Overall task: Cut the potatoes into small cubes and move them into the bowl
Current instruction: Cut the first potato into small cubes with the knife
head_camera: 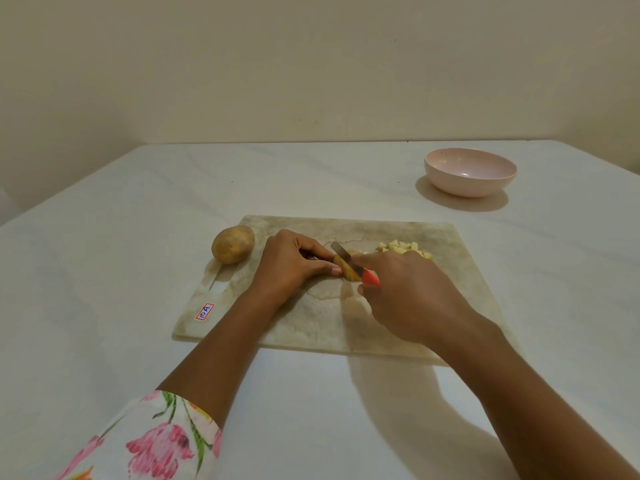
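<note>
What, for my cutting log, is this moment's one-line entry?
step: cutting | left hand: holds potato piece | right hand: grips knife | cubes: on board | bowl: empty | whole potato: uncut

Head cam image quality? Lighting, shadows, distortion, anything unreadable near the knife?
Head view: dim, warm light, no glare. Soft shadows lie just left of the bowl and right hand. Slightly soft; wide-angle splays the table edges. The potato piece under the knife is largely hidden by the left hand.
</note>
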